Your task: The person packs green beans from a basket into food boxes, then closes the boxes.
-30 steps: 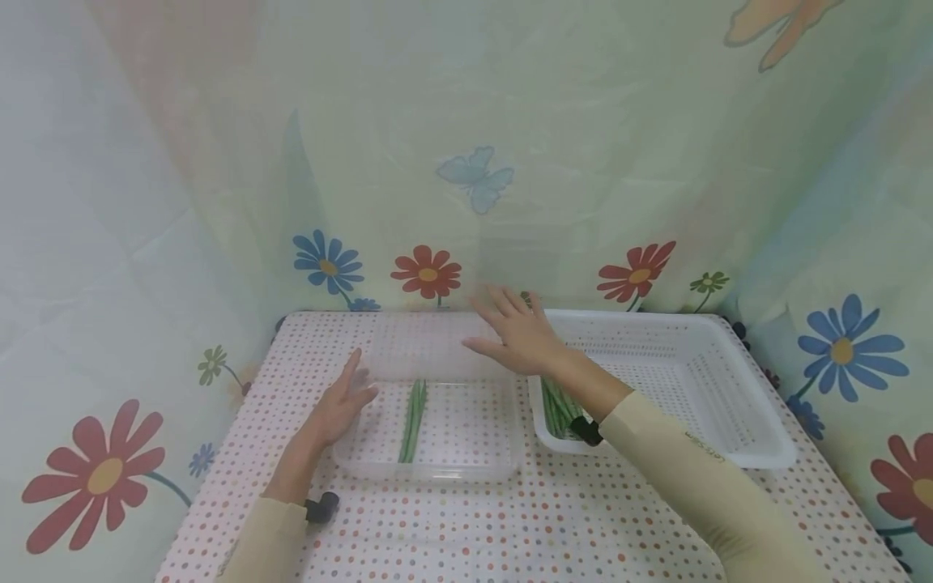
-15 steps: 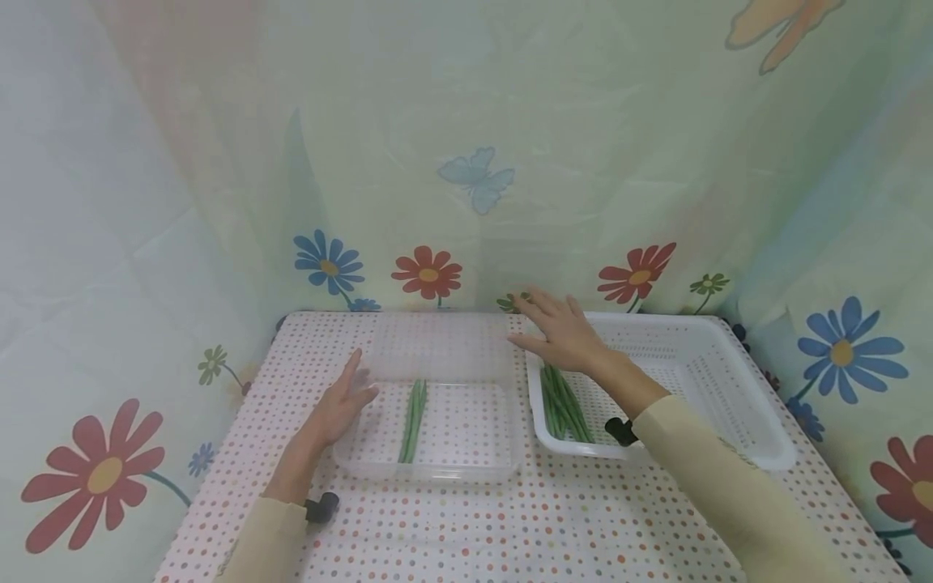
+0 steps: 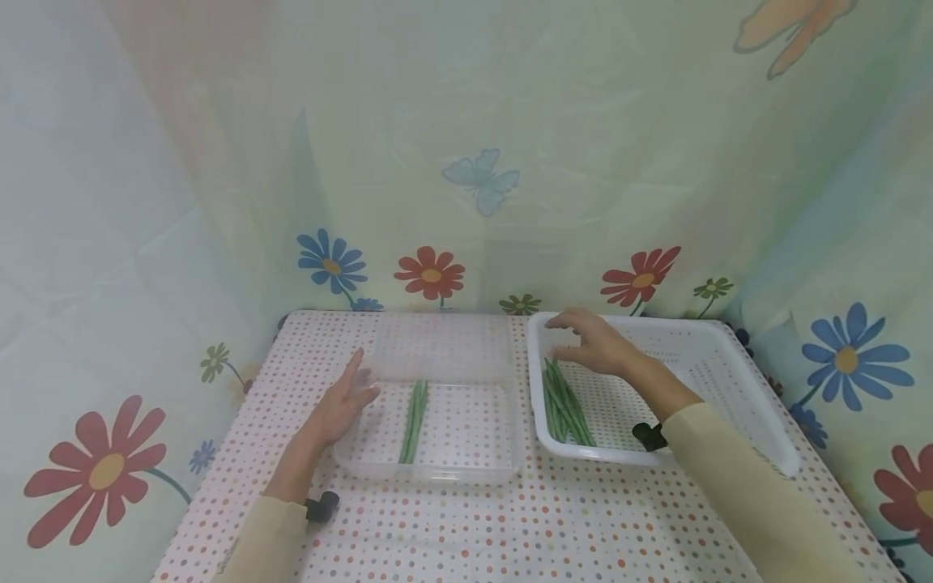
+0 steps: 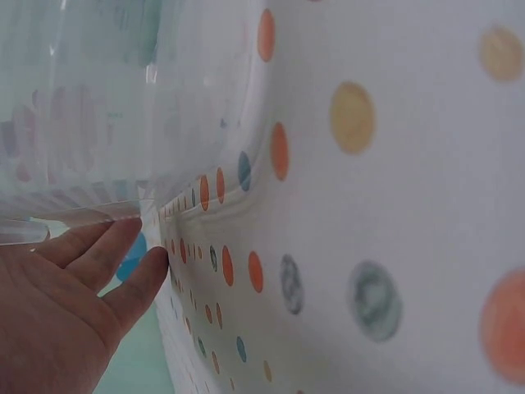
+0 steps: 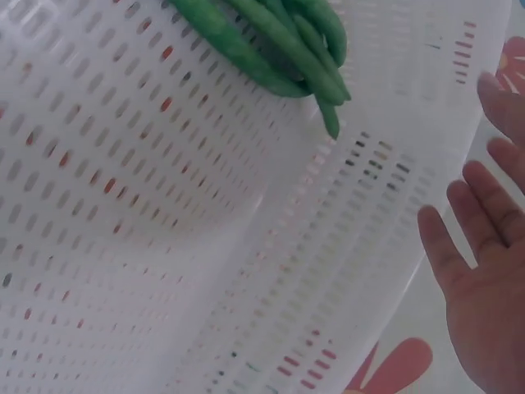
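Observation:
My left hand point(image 3: 345, 407) is at the left side of a clear plastic container point(image 3: 466, 425), fingers extended and holding nothing. In the left wrist view its fingers point(image 4: 102, 250) lie close by the container's wall; whether they touch it I cannot tell. A few green beans point(image 3: 413, 423) lie lengthwise in the container's left half. Over the back left of a white perforated basket point(image 3: 688, 356) hovers my right hand point(image 3: 601, 346), fingers loosely bent and nothing between them. Just in front of it, more green beans point(image 3: 564, 409) are bunched along the basket's left side. They also appear in the right wrist view point(image 5: 271, 49).
Behind the container lies its clear lid point(image 3: 440, 346), folded back flat. Basket and container stand side by side with a narrow gap on a polka-dot tablecloth point(image 3: 452, 534). A flower-printed curtain point(image 3: 364, 202) rises behind the table and along both sides.
My right hand has moved right, from above the container lid to over the basket, and its fingers have bent more. The left hand stays in place, and the beans have not moved.

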A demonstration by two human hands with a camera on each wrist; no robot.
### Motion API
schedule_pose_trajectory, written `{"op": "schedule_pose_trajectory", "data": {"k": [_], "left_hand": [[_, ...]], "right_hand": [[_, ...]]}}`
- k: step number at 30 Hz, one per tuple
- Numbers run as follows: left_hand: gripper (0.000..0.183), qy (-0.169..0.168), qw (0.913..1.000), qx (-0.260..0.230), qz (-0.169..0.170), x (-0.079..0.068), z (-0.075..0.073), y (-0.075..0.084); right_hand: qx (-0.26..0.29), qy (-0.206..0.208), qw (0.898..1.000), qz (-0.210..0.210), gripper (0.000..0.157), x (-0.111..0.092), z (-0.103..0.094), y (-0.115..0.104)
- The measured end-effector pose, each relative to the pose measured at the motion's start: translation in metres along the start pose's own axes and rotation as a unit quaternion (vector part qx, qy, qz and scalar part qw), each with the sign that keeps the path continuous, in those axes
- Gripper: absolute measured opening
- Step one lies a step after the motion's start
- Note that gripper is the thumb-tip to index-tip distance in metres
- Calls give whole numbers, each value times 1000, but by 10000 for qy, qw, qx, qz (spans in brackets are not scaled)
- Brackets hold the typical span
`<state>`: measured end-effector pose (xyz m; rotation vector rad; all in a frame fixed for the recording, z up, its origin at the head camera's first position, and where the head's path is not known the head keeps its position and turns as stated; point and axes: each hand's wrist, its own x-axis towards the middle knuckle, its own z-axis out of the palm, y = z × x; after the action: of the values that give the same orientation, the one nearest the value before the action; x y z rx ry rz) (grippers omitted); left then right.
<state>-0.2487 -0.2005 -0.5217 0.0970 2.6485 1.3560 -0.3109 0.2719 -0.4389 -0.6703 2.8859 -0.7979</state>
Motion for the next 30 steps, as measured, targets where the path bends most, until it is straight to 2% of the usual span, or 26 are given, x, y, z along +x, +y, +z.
{"op": "schedule_pose_trajectory", "data": {"k": [4, 9, 16, 21, 30], "left_hand": [[83, 23, 10000, 32, -43, 0, 0, 1], [82, -2, 10000, 8, -48, 0, -1, 0], [82, -16, 10000, -13, -42, 0, 0, -1], [83, -15, 10000, -1, -53, 0, 0, 0], [84, -8, 10000, -47, 28, 0, -1, -1]], "right_hand": [[236, -446, 9987, -65, 44, -2, 1, 7], [322, -1196, 9916, -363, 36, -2, 10, 14], [243, -1855, 9818, -340, 39, -3, 21, 19], [189, -2022, 9787, -315, 40, -4, 26, 19], [130, -1869, 9820, -242, 39, -7, 32, 22]]}}
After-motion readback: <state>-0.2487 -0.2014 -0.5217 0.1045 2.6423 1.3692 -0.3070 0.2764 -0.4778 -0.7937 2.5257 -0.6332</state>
